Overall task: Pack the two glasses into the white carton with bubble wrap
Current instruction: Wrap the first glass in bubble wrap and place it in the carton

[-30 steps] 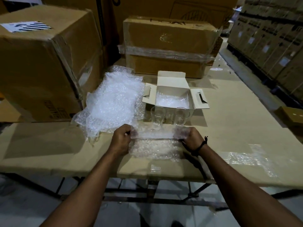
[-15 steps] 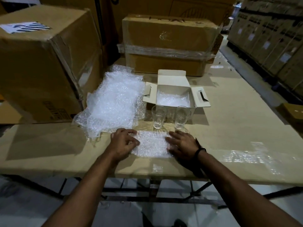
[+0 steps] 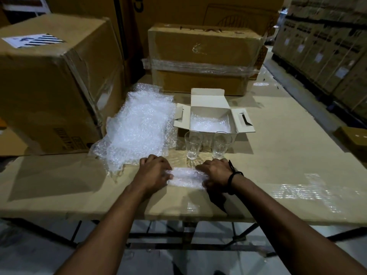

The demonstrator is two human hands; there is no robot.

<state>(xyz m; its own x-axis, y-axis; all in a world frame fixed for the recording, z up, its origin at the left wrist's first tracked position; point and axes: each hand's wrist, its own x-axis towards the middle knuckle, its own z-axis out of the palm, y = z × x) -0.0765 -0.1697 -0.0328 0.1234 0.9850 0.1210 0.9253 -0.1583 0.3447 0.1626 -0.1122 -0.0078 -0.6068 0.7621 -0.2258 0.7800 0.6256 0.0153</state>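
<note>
Cardboard-topped table (image 3: 278, 159), bare at right; near front edge, left hand (image 3: 155, 171) and right hand (image 3: 215, 173) clutching ends of bubble wrap strip (image 3: 187, 176).

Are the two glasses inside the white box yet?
No, the left glass and the right glass stand on the table in front of the white carton.

The left hand (image 3: 154, 171) and the right hand (image 3: 215, 174) are covering both ends of the narrow strip of clear bubble wrap (image 3: 187, 176), so those ends and most of the fingertips are lying out of sight. Just beyond the grip, the two clear drinking glasses (image 3: 193, 144) (image 3: 220, 144) are masking the lower front wall of the open white cardboard carton (image 3: 210, 111). Far left of the grip, the large brown cardboard box (image 3: 49, 92) is running off the picture's edge, and the print on its white striped label (image 3: 32, 40) is too small to read.
</note>
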